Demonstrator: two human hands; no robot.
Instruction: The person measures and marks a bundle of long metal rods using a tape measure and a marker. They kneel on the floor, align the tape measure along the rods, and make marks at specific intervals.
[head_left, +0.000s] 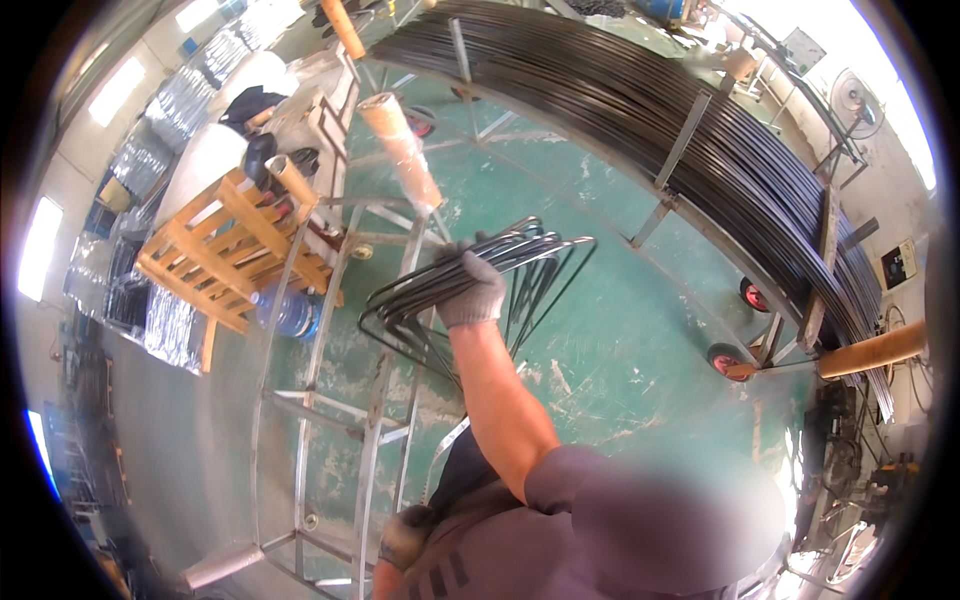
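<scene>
Right hand [474, 295], central, grips bent metal frames [415, 290]: apparently a handling step, next calling for steady hold. Left hand [407, 537], toward seven o'clock: cannot tell.

"What colour are the wire frames [512, 252]?"

"Black, glinting silvery. The upper glove [478, 297] is grey."

"And the floor [600, 345]?"

"Green (rather blotched with off-white, mind you)."

"The shirt [510, 545]?"

"Purplish grey, with short dark stripes."

"The wheel [730, 362]?"

"Black tyre, red hub. Pallet [210, 262] orange-brown; bottle [292, 312] translucent blue."
</scene>
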